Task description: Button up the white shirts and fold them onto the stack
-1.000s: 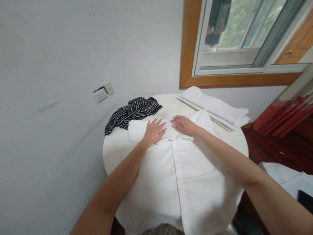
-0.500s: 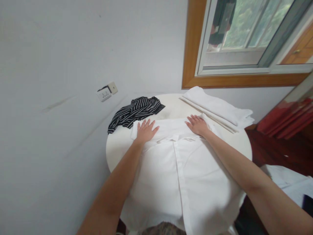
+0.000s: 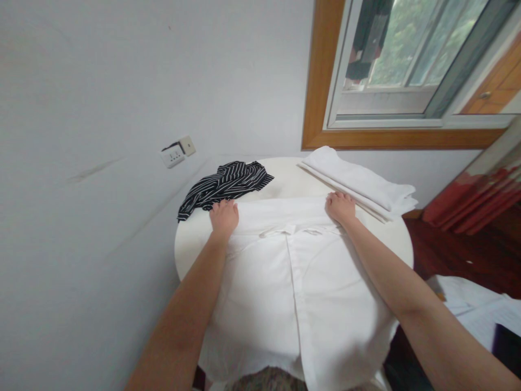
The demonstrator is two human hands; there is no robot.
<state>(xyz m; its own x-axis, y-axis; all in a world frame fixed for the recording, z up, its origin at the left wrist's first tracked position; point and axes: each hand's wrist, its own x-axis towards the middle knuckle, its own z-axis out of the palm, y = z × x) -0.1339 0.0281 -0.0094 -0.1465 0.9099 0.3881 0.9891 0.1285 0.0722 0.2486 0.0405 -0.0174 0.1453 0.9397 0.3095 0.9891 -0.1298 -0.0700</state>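
A white shirt (image 3: 260,293) with a strip running down its middle is spread over a round table, its far part folded over into a band and its near edge hanging over the front. My left hand (image 3: 224,216) is closed on the far left corner of the folded band, fingers curled over its edge. At the far right corner, my right hand (image 3: 341,207) grips the band the same way. The fingertips of both hands are mostly hidden. Just beyond my left hand lies a crumpled black-and-white striped cloth (image 3: 228,185).
Folded white cloth (image 3: 358,182) lies at the back right of the round white table (image 3: 189,244). Behind stand a wall with a socket (image 3: 173,156) and a wood-framed window (image 3: 407,138). A red curtain (image 3: 472,201) hangs at right, with papers (image 3: 476,309) below.
Both hands have moved outward, the left to the left and the right to the right. Their flat, spread fingers have curled over the corners of the shirt's folded band.
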